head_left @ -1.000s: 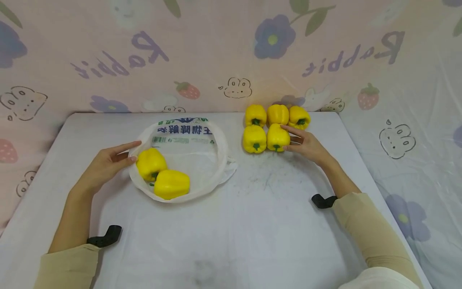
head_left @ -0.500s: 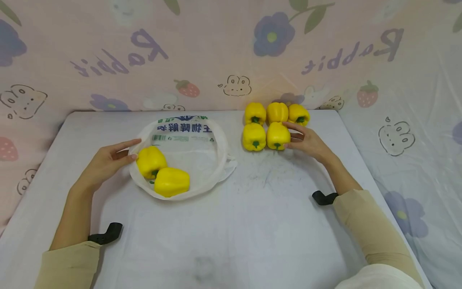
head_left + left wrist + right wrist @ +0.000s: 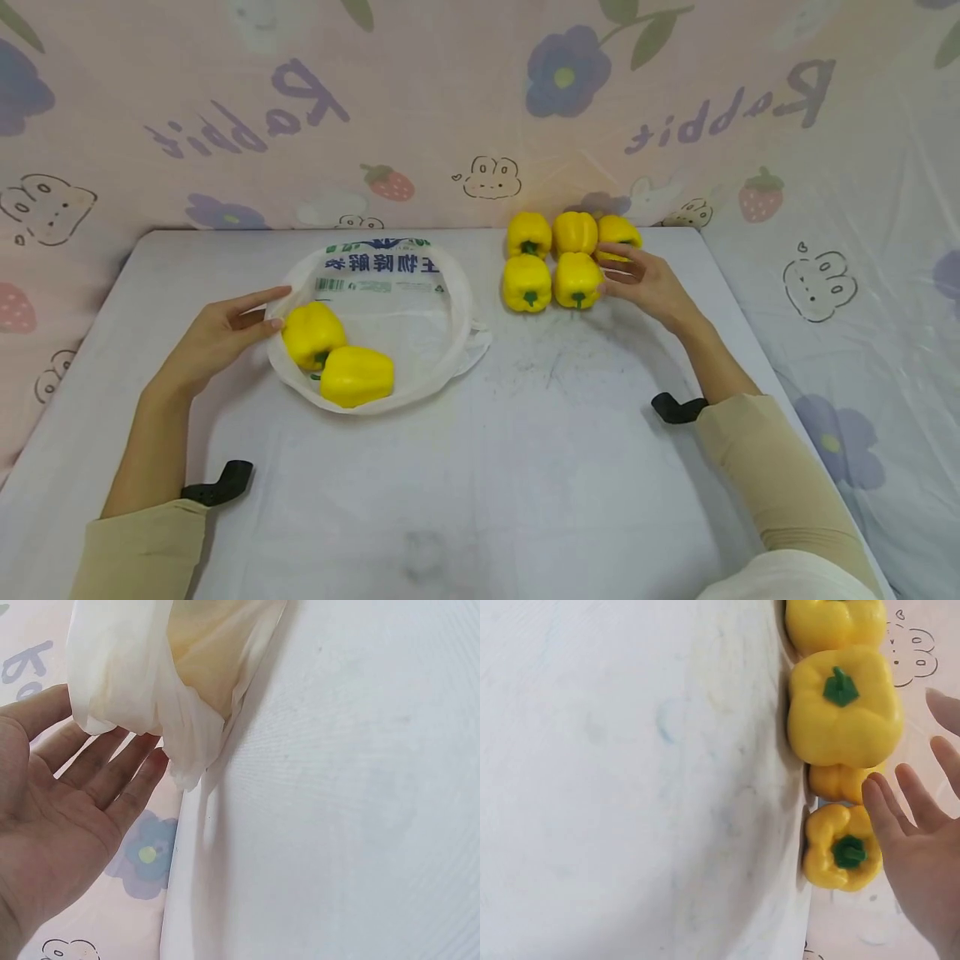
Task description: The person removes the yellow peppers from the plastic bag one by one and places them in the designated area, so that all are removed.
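My left hand [image 3: 217, 337] is at the left rim of a white plastic bag [image 3: 461, 333], whose mouth is spread wide. Its fingers are fairly straight and touch the bag from outside; in the left wrist view the bag's folded edge [image 3: 142, 690] hides some fingertips. Inside the bag lie two yellow bell peppers, one on its side [image 3: 357, 377] and one further left [image 3: 313, 335]. My right hand [image 3: 652, 287], fingers spread and holding nothing, is just right of the front right pepper [image 3: 576, 279]. In the right wrist view that pepper [image 3: 844, 709] stands beside my open fingers.
Another bell pepper [image 3: 527, 283] stands left of the front right one. Behind them is a row of three: left [image 3: 528, 233], middle [image 3: 575, 232] and right [image 3: 618, 233], the last partly covered by my fingers. A printed curtain [image 3: 420, 108] hangs along the table's [image 3: 480, 475] back edge.
My right hand has drawn back slightly to the right, away from the front right pepper, its fingers opening wider. The left hand and the bag stay put.
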### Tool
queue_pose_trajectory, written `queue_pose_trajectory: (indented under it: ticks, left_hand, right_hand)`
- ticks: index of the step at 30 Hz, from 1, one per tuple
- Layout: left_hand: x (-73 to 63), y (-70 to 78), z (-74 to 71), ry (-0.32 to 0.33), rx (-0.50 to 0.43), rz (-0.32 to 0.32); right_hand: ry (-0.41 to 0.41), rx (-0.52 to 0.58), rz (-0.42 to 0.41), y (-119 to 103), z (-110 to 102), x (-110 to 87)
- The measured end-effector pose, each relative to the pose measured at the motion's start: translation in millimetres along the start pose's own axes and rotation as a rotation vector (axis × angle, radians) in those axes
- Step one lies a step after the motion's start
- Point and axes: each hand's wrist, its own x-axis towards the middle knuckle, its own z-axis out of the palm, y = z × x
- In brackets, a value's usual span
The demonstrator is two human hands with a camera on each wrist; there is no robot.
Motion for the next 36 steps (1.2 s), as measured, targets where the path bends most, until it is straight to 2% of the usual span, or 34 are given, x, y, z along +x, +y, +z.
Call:
queue_pose_trajectory:
  ticks: [8,11,15,18,22,26,36]
  left_hand:
    - [-0.2,-0.6,0.0,0.000,0.022,0.018]
    - [-1.0,0.1,-0.4,0.002,0.032,0.018]
    - [-3.3,1.0,-0.1,-0.002,-0.008,0.017]
    - [-5.8,1.1,0.5,-0.007,-0.034,0.016]
    - [-8.8,0.2,0.8,-0.012,-0.014,0.005]
    - [-9.9,-0.2,1.1,-0.016,0.012,-0.009]
    - [-8.6,3.6,1.5,-0.017,0.030,0.008]
  right_hand:
    - [0.049,0.010,-0.040,-11.6,4.4,0.8]
    - [0.048,0.023,-0.090,-16.4,8.0,0.9]
    - [0.033,0.045,-0.162,-22.6,13.9,0.9]
    - [0.010,0.059,-0.210,-27.9,19.3,0.6]
    - [-0.032,0.077,-0.261,-35.0,28.7,0.6]
    - [-0.080,0.101,-0.284,-39.8,40.6,1.7]
    - [-0.171,0.121,-0.354,-50.6,65.2,4.9]
